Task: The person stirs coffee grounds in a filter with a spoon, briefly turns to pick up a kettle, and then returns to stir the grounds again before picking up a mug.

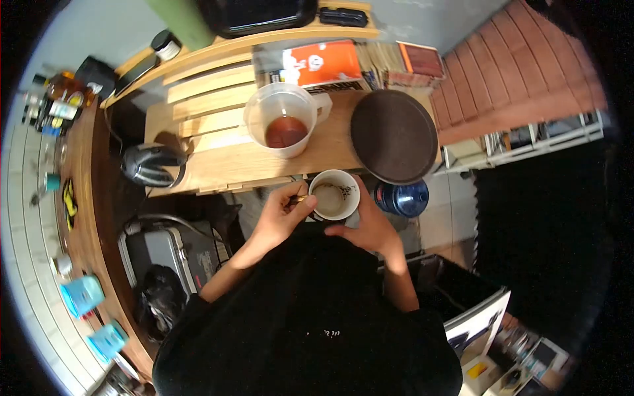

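A white mug point(334, 195) is held in front of my body, just off the near edge of the table. Dark flecks cling to its inner wall, and the bottom looks pale. My left hand point(285, 210) is closed at the mug's left side, its fingers curled around a small golden-brown part that looks like the handle. Against the right side of the mug rests my right hand point(370, 228), gripping it with the thumb low and the fingers partly hidden behind. Beyond the mug, a translucent plastic pitcher point(282, 96) with reddish-brown liquid point(286, 132) stands on the table.
The slatted wooden table point(218, 155) also bears a round dark tray point(394, 135), an orange-covered book point(323, 63) and a black kettle-like appliance point(150, 164). A blue water bottle point(404, 198) stands below the tray. Left is a wooden counter point(99, 218); an open black bin point(449, 290) is at right.
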### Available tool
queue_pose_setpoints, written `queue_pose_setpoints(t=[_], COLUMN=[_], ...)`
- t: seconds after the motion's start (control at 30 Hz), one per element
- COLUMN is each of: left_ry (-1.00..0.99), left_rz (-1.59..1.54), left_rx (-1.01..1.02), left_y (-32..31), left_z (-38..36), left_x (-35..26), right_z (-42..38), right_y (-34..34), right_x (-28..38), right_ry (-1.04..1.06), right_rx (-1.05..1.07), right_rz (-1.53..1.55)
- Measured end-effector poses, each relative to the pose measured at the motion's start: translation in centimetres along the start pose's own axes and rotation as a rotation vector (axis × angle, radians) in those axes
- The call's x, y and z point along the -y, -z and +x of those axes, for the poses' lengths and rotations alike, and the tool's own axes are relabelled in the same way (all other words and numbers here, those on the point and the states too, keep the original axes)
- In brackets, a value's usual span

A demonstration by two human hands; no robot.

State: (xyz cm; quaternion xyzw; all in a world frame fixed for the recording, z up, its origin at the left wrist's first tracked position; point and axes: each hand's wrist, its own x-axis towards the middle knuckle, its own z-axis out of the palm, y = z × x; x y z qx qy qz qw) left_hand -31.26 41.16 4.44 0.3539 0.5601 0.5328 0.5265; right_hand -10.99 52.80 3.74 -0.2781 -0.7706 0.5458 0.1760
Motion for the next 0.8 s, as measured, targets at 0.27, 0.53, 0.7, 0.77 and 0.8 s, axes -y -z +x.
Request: queue_pose_setpoints(t=[0.27,0.53,0.7,0.77,0.8], left_ry=[-0.087,-0.119,-0.107,-0.113,-0.116], left_rz=[-0.061,-0.109,-0.205,-0.272,-0.273], left_rx=[-0.304,-0.468,-0.623,-0.658,-0.656], left_y=[-1.0,-0.9,0.4,1.1,1.2], left_z=[-2.5,-4.5,-6.2,-6.8,-6.6], left_x=[2.1,4.3,4.1,3.7,3.6], right_z=[12.7,21.9,23.0,22.4,21.9], right_y=[4.2,2.6,3.6,3.8,3.6], right_x=[-9.9,-14.1,-14.5,-13.7,-13.2], right_ry=[0.187,0.152,-0.017,-0.063,0.003], right_rx=[-0.106,0.051,0.360,0.449,0.416], right_rz=[0.146,0.019,0.072,0.117,0.069])
